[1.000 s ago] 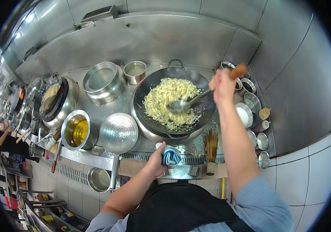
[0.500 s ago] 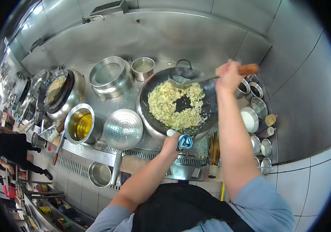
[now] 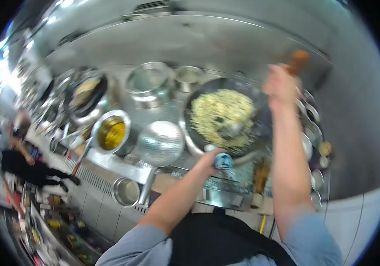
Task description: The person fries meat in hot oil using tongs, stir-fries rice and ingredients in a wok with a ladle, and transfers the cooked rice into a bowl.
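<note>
A dark wok (image 3: 262, 126) full of pale yellow, egg-coated fried rice (image 3: 221, 106) sits on the stove before me. My left hand (image 3: 210, 164) is closed around a folded blue-and-white cloth (image 3: 223, 161) at the wok's near rim; the handle or rim under it is hidden. Above the wok's right side, my right hand (image 3: 281, 86) grips a ladle by its shaft, its wooden handle end (image 3: 300, 56) sticking up past the fist. The ladle's bowl (image 3: 231, 129) is down in the rice near the wok's centre, blurred.
Left of the wok are a perforated strainer (image 3: 160, 141), a pot of yellow oil (image 3: 112, 134) and metal pots (image 3: 149, 80). Seasoning bowls (image 3: 313, 131) line the right side, with a bamboo brush (image 3: 260, 179) at the front edge. People (image 3: 26, 166) stand far left.
My right hand has risen and tilted the ladle steeper, its bowl moving from the wok's far side into the rice nearer me. The rice has shifted and closed up. The whole view has turned left.
</note>
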The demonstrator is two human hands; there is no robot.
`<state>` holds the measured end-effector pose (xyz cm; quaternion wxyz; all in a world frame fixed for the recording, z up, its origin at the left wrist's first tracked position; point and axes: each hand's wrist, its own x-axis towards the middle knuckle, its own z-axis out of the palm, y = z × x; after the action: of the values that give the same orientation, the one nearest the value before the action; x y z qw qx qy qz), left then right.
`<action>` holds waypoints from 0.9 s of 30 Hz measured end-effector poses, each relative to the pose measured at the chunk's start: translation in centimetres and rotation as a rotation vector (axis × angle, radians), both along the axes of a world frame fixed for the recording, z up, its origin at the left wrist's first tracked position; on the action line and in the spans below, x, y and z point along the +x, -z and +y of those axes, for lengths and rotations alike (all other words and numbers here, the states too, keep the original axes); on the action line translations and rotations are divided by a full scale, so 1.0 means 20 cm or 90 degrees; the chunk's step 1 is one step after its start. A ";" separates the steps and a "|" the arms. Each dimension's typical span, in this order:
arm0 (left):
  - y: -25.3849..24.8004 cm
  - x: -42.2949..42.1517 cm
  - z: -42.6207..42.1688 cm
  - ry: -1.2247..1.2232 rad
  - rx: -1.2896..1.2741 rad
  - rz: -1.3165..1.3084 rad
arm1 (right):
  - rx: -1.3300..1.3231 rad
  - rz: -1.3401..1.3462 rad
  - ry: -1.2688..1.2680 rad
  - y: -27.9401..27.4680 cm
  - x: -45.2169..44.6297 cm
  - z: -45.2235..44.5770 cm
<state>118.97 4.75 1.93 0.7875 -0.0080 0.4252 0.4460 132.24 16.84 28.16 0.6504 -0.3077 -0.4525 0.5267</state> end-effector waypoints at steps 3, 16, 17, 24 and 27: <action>0.29 0.11 0.08 -0.025 0.055 0.029 | 0.050 -0.043 0.006 0.07 -0.13 -0.22; -0.05 0.06 -0.58 -0.037 0.164 0.226 | 0.115 -0.010 0.183 0.07 -0.21 -0.07; -0.11 0.03 -0.70 -0.076 0.172 0.202 | 0.135 -0.002 0.133 -0.07 -0.19 -0.16; -0.28 0.02 -0.36 -0.107 0.059 0.101 | 0.073 -0.062 -0.020 0.04 -0.23 -0.44; -0.09 -0.01 -0.44 -0.056 0.087 0.127 | 0.080 -0.072 0.060 0.22 -0.22 -0.23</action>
<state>118.72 -4.12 3.79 0.7194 0.0715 0.4695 0.5069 127.78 12.16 23.71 0.6660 -0.3166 -0.5060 0.4475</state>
